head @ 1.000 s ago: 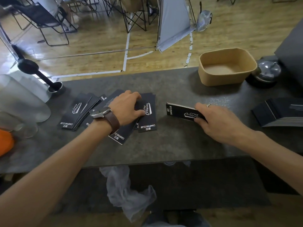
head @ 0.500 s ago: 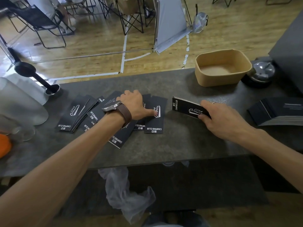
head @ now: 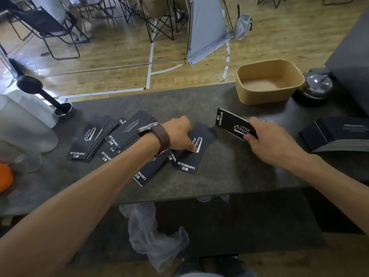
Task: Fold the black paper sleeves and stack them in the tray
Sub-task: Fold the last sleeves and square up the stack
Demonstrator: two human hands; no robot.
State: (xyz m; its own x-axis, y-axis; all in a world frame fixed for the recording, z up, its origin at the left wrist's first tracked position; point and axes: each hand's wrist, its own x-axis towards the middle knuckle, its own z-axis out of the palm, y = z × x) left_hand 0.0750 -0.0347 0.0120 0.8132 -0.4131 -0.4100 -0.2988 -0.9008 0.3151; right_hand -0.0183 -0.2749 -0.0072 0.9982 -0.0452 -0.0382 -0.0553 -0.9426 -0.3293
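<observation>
Several black paper sleeves (head: 93, 138) with white "Camping Club" print lie fanned out on the dark counter. My left hand (head: 179, 132) presses its fingertips on one loose sleeve (head: 196, 154) at the right end of that spread. My right hand (head: 273, 142) grips a small stack of folded sleeves (head: 229, 121), its thumb under the near edge. A tan paper tray (head: 249, 96) stands at the back right with nothing visible inside. It is beyond and to the right of the held stack.
A thick pile of flat black sleeves (head: 335, 136) lies at the right edge. A chrome bell (head: 315, 86) sits behind the tray. Frosted plastic cups (head: 24, 124) and a black post (head: 42, 94) are at the left. A plastic bag (head: 151, 234) hangs below the counter's front edge.
My left hand has slid one sleeve to the right, away from the spread. My right hand has kept its grip on the folded stack and stayed at about the same spot.
</observation>
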